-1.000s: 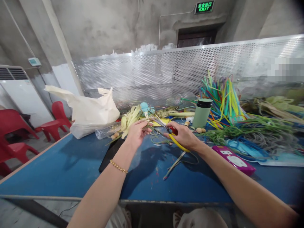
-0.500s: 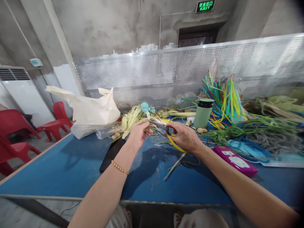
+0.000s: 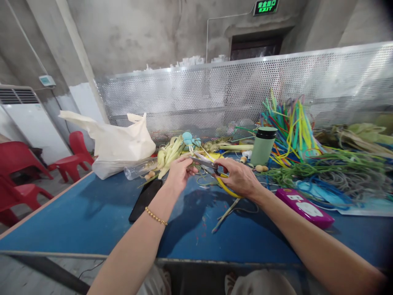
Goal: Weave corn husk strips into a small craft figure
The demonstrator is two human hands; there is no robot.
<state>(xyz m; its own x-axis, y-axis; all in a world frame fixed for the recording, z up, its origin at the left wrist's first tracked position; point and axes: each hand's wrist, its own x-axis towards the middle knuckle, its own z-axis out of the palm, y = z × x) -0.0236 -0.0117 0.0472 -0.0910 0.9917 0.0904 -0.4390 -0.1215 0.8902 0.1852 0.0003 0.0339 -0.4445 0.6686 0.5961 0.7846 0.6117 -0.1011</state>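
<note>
My right hand (image 3: 241,176) grips a pair of scissors (image 3: 206,163) by the handles, and the blades point left. My left hand (image 3: 181,170) is closed in a pinch at the tips of the blades; what lies between its fingers is too small to make out. A yellow strip (image 3: 227,187) hangs under my right hand. Below it on the table lies a pale green stalk (image 3: 225,216). Just beyond my left hand is a bundle of pale husks (image 3: 170,153).
A green tumbler (image 3: 263,147) stands behind my right hand. A purple case (image 3: 303,208), green cords (image 3: 328,166) and colourful strips (image 3: 294,131) lie to the right. On the left are a phone (image 3: 145,200), a clear bottle (image 3: 138,169) and a cream bag (image 3: 123,143) on the blue table (image 3: 76,217).
The scissor blades look slightly further apart than before. Both hands stay in nearly the same place.
</note>
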